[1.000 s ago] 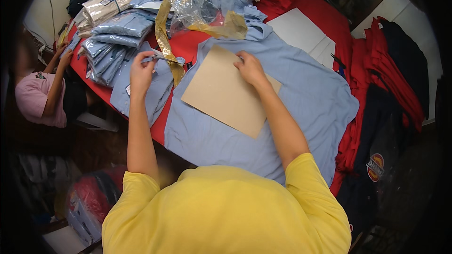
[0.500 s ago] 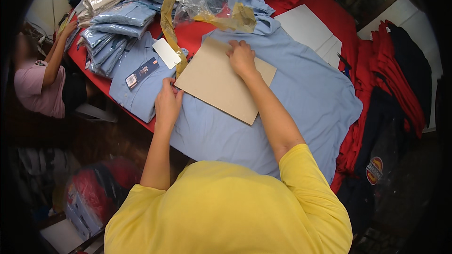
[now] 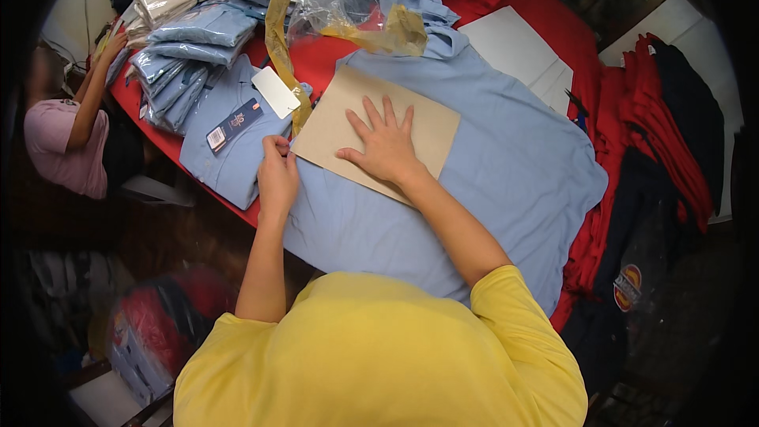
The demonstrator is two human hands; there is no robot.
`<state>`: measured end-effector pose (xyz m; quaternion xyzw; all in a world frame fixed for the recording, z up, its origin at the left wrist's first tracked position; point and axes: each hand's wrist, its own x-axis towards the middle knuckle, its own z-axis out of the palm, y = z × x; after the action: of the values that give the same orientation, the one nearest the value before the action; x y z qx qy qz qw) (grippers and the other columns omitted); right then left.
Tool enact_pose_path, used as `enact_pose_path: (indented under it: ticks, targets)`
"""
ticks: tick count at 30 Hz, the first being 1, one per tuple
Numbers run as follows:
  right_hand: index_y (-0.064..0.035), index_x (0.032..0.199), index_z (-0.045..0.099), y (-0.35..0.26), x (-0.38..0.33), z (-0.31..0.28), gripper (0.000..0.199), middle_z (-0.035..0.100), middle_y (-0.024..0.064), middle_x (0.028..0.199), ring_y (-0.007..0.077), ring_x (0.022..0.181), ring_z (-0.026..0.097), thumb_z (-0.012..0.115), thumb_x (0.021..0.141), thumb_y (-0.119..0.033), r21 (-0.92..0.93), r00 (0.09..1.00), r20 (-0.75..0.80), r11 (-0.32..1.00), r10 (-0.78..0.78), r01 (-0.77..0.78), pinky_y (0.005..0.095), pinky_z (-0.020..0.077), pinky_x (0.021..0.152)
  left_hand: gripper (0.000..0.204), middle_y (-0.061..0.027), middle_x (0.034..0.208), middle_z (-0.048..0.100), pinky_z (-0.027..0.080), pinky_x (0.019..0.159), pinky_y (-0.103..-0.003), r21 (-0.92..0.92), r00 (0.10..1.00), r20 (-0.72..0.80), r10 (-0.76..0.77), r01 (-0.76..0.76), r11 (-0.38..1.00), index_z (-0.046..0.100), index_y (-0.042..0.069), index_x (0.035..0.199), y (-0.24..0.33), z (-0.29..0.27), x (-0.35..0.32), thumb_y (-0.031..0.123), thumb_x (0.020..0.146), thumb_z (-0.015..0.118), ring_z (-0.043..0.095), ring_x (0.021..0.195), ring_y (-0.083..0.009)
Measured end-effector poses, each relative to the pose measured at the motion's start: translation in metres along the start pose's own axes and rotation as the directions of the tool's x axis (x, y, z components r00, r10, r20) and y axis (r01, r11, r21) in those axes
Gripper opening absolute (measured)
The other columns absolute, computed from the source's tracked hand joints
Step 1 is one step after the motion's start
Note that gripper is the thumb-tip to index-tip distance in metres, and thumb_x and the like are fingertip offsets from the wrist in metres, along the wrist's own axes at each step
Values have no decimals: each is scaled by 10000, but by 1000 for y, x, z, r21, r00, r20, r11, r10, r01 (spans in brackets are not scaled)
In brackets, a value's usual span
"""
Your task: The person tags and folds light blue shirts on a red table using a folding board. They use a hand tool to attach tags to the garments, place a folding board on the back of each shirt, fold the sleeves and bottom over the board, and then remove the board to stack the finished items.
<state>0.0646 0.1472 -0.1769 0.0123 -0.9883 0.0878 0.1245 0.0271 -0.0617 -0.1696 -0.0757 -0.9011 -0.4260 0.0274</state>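
I see the shirt [image 3: 506, 166] spread flat on the red table [image 3: 316, 63], card [image 3: 348, 119] on its back. Right hand [image 3: 387, 146] lies open, pressing the card. Left hand [image 3: 277, 174] pinches the shirt's left edge. Cloth looks soft, light; card stiff. Best grabbed at side seams.

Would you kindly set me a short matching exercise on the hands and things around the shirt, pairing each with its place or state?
Column one:
1. right hand
2. left hand
3. cardboard sheet
4. folded blue shirts

Column two:
a. stacked at the table's far left
b. pinching the left edge of the spread blue shirt
c. pressed flat, fingers spread, on the cardboard
d. lying on the spread shirt below its collar

Pairs: 1-c, 2-b, 3-d, 4-a
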Motion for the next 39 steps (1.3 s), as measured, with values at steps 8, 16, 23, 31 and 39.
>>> enact_pose_path:
  ticks: [8,16,23,31,39]
  targets:
    - [-159,1447,399,-3,2,4,798,261,156,1534,437,1410,139,446,844,-680,-14,999,42,1000,18,-17,742,45,1041,271,-204,938,632,474,745,-471,111,992,-61,112,-105,988,459,17,1107,1,-4,-4,-16,859,562,617,880,-406]
    - [-154,1416,432,-6,5,-5,749,261,155,1532,414,1423,152,582,824,-589,69,992,114,995,61,-70,713,73,1066,312,-156,1207,563,444,909,-415,119,797,32,603,-602,789,557,-1,1128,36,28,10,-15,817,578,536,1058,-349]
    - [-42,1327,481,42,20,6,583,340,173,1477,396,1368,283,660,777,-116,356,981,189,927,48,-114,622,208,1088,509,-130,1265,551,403,969,-422,200,820,123,560,-573,795,549,39,1282,33,70,19,274,839,636,491,1115,-320]
    - [-140,1032,682,172,90,-52,289,662,106,1041,273,1064,548,624,760,-59,-179,825,-484,890,292,-420,506,378,943,694,-102,1387,478,173,1133,-553,297,810,147,568,-584,755,557,119,1306,42,75,16,516,749,675,328,1343,-357]
    - [-48,1047,697,41,32,-183,253,677,118,1038,250,997,620,644,844,-189,688,832,377,725,-408,43,348,480,846,642,-94,1458,407,130,1150,-556,344,842,231,487,-539,769,525,107,1332,16,67,18,370,761,661,268,1401,-335]
